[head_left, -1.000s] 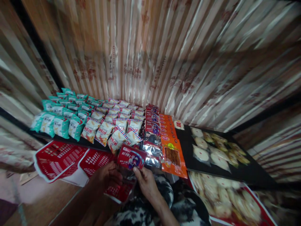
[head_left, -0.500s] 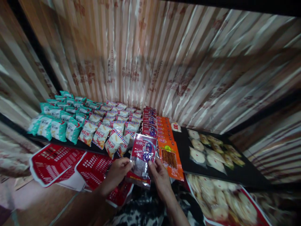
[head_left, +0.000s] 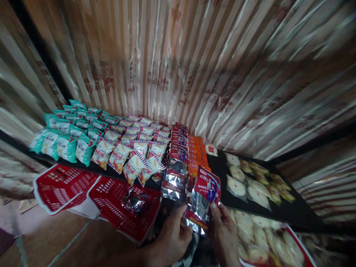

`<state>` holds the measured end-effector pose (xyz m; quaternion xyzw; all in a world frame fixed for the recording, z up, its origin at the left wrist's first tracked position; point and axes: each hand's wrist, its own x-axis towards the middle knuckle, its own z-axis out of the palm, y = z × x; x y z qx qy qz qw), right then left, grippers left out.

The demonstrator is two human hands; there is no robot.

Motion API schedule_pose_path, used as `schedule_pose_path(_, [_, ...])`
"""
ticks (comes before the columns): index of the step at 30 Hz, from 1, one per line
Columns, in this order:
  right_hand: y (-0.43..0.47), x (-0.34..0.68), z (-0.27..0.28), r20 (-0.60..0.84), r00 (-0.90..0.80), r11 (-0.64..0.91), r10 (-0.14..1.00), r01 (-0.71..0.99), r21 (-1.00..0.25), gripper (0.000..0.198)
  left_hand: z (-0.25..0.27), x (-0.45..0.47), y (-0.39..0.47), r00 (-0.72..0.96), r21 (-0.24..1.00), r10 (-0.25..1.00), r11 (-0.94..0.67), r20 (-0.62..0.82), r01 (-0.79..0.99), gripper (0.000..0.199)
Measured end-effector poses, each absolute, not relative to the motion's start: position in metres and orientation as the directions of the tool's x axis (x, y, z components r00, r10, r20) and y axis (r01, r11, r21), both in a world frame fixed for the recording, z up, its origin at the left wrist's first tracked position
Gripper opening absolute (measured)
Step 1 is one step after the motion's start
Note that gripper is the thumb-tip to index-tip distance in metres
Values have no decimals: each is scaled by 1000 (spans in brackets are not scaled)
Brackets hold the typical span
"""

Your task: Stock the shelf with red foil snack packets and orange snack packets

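A purple-red snack packet (head_left: 205, 189) with a clear lower part is held upright in front of the shelf. My left hand (head_left: 174, 231) grips its lower left edge, fingers closed. On its right edge, the thumb and fingers of my right hand (head_left: 224, 226) pinch it. Behind and left of it, a row of matching purple-red packets (head_left: 178, 155) runs back along the shelf. The held packet partly hides the orange snack packets (head_left: 197, 148) beside that row.
White puffed-snack bags (head_left: 136, 167) and turquoise bags (head_left: 66, 148) stand left on the black shelf (head_left: 219, 163). Flat round packs (head_left: 236, 185) and yellow packs (head_left: 260, 172) lie right. Below are a red basket (head_left: 111, 196) with some packets and another basket full of round packs (head_left: 264, 237).
Both hands have moved right and slightly down with the packet, from before the purple-red row to before the orange one. The basket at lower left now shows more.
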<state>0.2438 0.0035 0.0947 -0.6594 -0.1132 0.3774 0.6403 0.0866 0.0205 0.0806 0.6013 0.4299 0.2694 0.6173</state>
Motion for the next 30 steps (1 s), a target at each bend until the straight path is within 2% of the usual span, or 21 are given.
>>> schedule_pose_path(4, [5,244,86,-332,683,-128,651,-331,-935,48,62,87,14,508,963,818,237,-270,130,55])
schedule_pose_path(8, [18,237,80,-338,675,-102,656,-364,-926,47,54,84,24,462,966,851,251,-250,59,49])
schedule_pose_path(14, [28,224,92,-331,643,-127,691,-343,-931,45,75,75,37,455,946,845,323,-280,-19,43])
schedule_pose_path(18, [8,206,97,-351,584,-220,732,-285,-933,43,83,55,27,513,921,786,388,-344,23,36])
schedule_pose_path(22, [-17,188,84,-382,520,-287,764,-257,-923,47,67,29,5,513,882,729,452,-453,136,35])
schedule_pose_path(25, [-27,179,69,-375,532,-307,759,-216,-927,51,53,18,-5,517,845,679,495,-522,202,36])
schedule_pose_path(30, [-22,181,59,-316,584,-300,747,-128,-945,51,46,21,0,519,831,673,536,-528,150,41])
